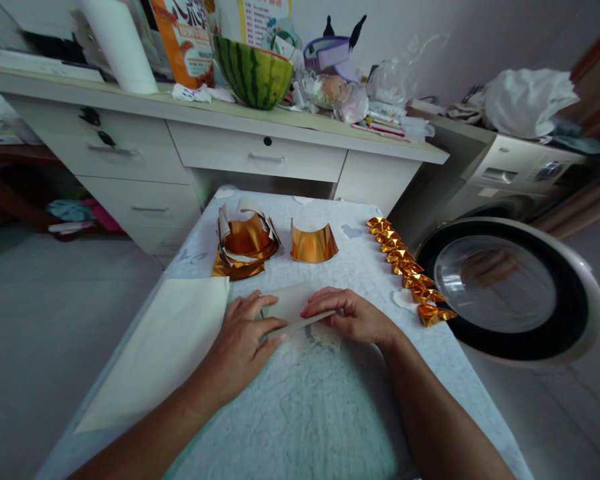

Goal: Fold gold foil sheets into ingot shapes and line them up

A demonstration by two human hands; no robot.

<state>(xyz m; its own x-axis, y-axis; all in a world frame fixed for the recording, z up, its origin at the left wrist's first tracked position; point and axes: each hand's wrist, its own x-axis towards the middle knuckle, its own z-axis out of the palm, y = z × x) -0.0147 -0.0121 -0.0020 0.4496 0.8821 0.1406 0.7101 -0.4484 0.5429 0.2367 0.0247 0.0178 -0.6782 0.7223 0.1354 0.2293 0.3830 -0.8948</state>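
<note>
Between my hands is a pale sheet of paper (291, 303), its near edge raised in a fold. My left hand (247, 333) holds the sheet's left side, with the thumb under the near edge. On the right, my right hand (347, 312) pinches the raised edge between thumb and fingers. Beyond them stands a curved gold foil piece (313, 244). A stack of curled gold sheets (249, 239) lies to its left. Several folded gold foil pieces (403, 263) form a row along the table's right side. A large cream sheet (163, 340) lies left of my left hand.
The cloth-covered table (290, 427) stands before a white drawer desk (260, 150). On the desk are half a watermelon (254, 72), a paper roll (120, 47) and plastic bags. An open washing machine door (510, 287) is close to the table's right edge.
</note>
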